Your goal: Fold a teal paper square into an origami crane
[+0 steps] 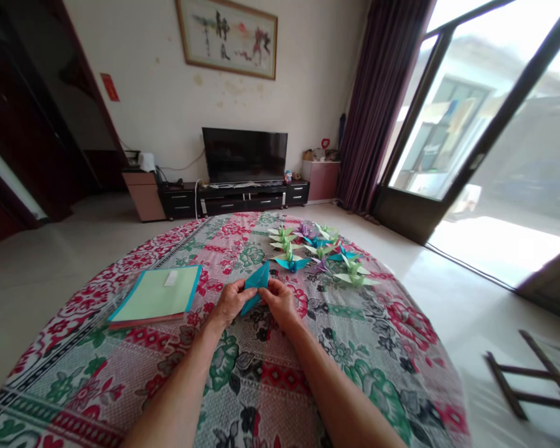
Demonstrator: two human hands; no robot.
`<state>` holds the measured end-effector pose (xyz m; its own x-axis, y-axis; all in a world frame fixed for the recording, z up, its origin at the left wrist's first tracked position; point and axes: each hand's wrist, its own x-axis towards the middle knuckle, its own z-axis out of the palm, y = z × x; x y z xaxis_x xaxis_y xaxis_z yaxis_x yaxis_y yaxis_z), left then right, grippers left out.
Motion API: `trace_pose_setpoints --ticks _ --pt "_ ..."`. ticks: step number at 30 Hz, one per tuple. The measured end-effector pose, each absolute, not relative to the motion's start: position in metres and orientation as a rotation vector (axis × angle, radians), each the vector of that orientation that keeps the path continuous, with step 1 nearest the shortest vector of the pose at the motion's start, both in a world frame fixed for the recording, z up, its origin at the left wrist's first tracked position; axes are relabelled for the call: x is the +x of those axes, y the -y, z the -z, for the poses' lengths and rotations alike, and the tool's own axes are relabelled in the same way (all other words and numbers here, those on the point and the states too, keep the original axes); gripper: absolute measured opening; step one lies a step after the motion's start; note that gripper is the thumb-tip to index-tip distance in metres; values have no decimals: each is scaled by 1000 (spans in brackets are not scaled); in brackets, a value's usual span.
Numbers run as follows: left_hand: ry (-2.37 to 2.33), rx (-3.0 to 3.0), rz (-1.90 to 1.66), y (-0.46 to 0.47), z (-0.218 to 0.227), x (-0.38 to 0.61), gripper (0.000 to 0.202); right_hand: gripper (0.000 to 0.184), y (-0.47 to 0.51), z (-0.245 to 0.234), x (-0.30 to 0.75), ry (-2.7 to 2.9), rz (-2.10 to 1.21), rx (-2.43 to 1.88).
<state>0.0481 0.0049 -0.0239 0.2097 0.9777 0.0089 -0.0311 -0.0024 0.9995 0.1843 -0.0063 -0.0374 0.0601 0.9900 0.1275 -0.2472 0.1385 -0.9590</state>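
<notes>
A partly folded piece of blue origami paper (258, 277) is held just above the table, pointed at its upper right and lower left ends. My left hand (232, 301) pinches its left side between thumb and fingers. On the right side, my right hand (280, 300) grips it the same way, and the two thumbs nearly meet at its middle. Just beyond the hands stand folded paper cranes in several rows: a blue crane (293, 264) is closest, with a green crane (354, 274) and a purple crane (320, 266) further right.
A stack of coloured paper (156, 294), pale green on top with a small white piece (171, 278) on it, lies left of my hands. A flowered cloth (280, 379) covers the round table. Beyond it stands a television (245, 155); a wooden chair frame (532, 376) is at right.
</notes>
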Motion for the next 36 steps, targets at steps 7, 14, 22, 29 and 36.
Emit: trace_pose_setpoints --ticks 7,14,22,29,36 --pt "-969 1418 -842 -6 15 44 38 39 9 35 191 1068 -1057 -998" --pt "-1098 1610 -851 -15 21 37 51 38 9 36 206 1269 -614 -1304" --pt "-1358 2250 -1017 -19 29 40 18 21 11 36 207 1660 -164 -1543" --pt "-1408 2516 -962 -16 32 44 15 21 11 34 206 1766 -80 -1666" --pt "-1533 2648 -761 -7 17 50 23 24 19 29 206 1963 -6 -1446"
